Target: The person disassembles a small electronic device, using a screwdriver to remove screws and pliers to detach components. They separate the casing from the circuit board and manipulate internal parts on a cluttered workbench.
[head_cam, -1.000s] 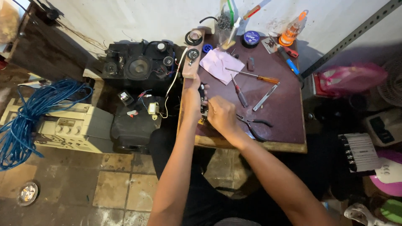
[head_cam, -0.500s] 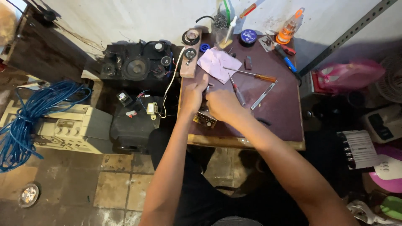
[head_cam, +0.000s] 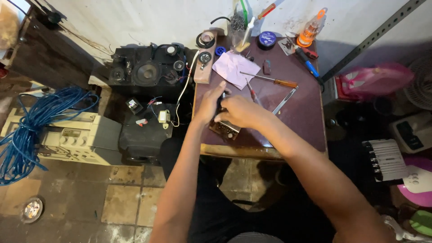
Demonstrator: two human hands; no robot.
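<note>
Brown circuit board [head_cam: 225,129] now sits gripped under both hands, left hand [head_cam: 208,105] and right hand [head_cam: 240,111], nearer the table [head_cam: 306,121] front edge. Bare tabletop lies open to the right.

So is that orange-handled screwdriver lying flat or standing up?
Lying flat: the orange-handled screwdriver rests lengthwise on the brown table, beyond both hands, untouched.

The single head camera looks steeply down from above at the small brown table [head_cam: 306,117] and the tiled floor [head_cam: 121,198], at arm's length.

Both hands together, arms stretched forward

The left hand [head_cam: 208,104] has curled fingers; the right hand [head_cam: 238,112] lies just beside it, touching, fingers bent down
</note>
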